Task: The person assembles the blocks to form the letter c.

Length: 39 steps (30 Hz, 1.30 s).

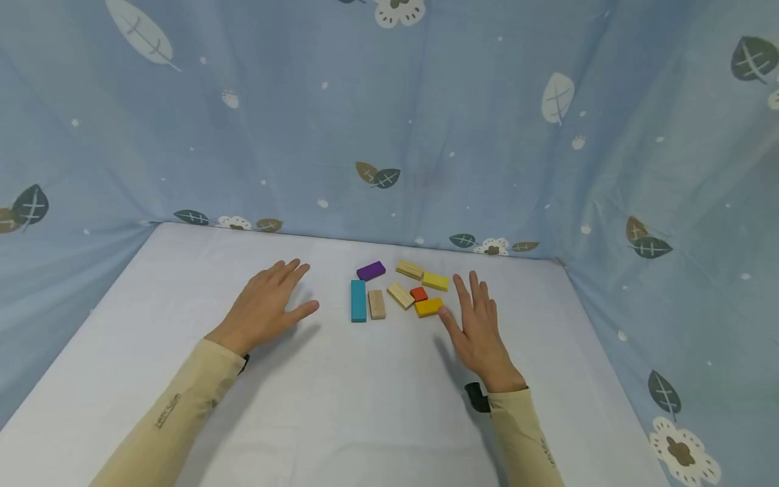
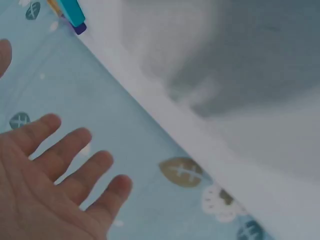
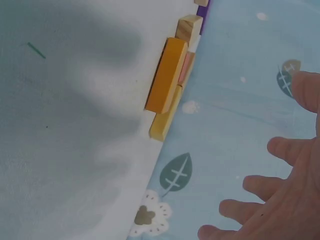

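Note:
Several small blocks lie in a loose group on the white table. At its left are a blue block (image 1: 358,301), a purple block (image 1: 371,270) and a plain wooden block (image 1: 376,304). Toward the right are a red block (image 1: 418,293), an orange-yellow block (image 1: 429,307), a yellow block (image 1: 435,281) and two pale wooden blocks, one in the middle (image 1: 401,295) and one behind (image 1: 410,269). My left hand (image 1: 258,308) hovers left of the group, fingers extended, holding nothing. On the other side my right hand (image 1: 481,331) is spread, its thumb nearest the orange-yellow block; contact is unclear.
A white cloth (image 1: 341,406) covers the table. Blue curtains (image 1: 292,135) with leaf and flower prints hang along the back and sides. A black strap piece (image 1: 477,398) shows at the right wrist.

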Each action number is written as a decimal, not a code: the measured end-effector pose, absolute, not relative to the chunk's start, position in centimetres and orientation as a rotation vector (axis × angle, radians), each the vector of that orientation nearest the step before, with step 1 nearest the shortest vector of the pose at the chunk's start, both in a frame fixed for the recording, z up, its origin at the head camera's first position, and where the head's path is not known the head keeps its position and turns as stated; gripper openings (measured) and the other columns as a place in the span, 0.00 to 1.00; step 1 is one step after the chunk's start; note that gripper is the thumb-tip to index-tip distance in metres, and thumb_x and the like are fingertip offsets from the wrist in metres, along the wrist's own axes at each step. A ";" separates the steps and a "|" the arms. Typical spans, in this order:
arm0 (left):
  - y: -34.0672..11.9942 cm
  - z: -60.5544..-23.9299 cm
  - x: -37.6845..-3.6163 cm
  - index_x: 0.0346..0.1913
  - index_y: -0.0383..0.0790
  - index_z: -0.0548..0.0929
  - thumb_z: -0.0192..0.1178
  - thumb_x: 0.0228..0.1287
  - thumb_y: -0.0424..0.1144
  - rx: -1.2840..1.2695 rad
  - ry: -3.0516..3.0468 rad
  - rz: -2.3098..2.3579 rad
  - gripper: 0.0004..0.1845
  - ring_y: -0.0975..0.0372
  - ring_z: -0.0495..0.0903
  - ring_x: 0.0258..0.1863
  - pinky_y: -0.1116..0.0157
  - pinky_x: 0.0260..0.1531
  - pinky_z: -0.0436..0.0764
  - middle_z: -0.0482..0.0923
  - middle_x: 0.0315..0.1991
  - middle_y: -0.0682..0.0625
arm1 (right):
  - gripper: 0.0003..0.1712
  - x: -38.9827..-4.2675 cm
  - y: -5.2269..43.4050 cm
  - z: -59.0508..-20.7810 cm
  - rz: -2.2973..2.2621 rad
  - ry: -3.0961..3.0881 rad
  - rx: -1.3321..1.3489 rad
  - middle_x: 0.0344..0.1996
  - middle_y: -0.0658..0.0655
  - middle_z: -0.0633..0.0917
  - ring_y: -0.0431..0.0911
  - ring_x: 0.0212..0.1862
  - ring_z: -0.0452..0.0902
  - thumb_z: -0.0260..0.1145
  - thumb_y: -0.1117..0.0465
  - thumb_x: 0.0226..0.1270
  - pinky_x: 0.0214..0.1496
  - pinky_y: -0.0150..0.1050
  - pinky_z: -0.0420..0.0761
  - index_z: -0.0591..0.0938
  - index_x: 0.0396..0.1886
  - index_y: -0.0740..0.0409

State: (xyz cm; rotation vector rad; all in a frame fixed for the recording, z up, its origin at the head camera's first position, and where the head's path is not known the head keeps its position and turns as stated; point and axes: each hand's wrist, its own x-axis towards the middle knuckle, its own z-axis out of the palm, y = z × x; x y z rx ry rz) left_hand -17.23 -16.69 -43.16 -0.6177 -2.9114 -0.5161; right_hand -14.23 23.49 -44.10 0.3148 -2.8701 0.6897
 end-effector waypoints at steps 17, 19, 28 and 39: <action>-11.8 -43.9 -19.3 0.78 0.40 0.64 0.59 0.67 0.64 -0.893 -3.072 -0.387 0.45 0.39 0.53 0.77 0.41 0.73 0.53 0.58 0.78 0.38 | 0.42 -14.2 23.1 -44.0 0.735 -2.841 0.346 0.82 0.60 0.44 0.65 0.80 0.37 0.54 0.42 0.78 0.75 0.69 0.44 0.51 0.83 0.49; -11.3 -44.0 -19.5 0.77 0.40 0.66 0.61 0.66 0.63 -0.957 -3.048 -0.343 0.44 0.39 0.55 0.76 0.41 0.73 0.56 0.60 0.77 0.38 | 0.42 -14.3 23.0 -44.1 0.747 -2.841 0.350 0.82 0.61 0.44 0.66 0.80 0.37 0.54 0.43 0.78 0.74 0.70 0.45 0.50 0.84 0.49; -9.9 -44.6 -20.1 0.76 0.40 0.67 0.63 0.65 0.63 -1.014 -3.012 -0.360 0.44 0.40 0.58 0.75 0.41 0.71 0.59 0.61 0.76 0.37 | 0.42 -14.4 22.8 -44.7 0.772 -2.845 0.381 0.82 0.59 0.44 0.63 0.80 0.37 0.52 0.40 0.79 0.75 0.68 0.44 0.51 0.83 0.48; -9.1 -45.2 -20.9 0.75 0.46 0.70 0.63 0.64 0.65 -1.028 -3.031 -0.372 0.42 0.41 0.60 0.74 0.42 0.71 0.60 0.63 0.75 0.40 | 0.43 -14.3 22.4 -44.7 0.799 -2.872 0.428 0.82 0.59 0.43 0.62 0.81 0.37 0.52 0.39 0.78 0.77 0.66 0.45 0.50 0.83 0.48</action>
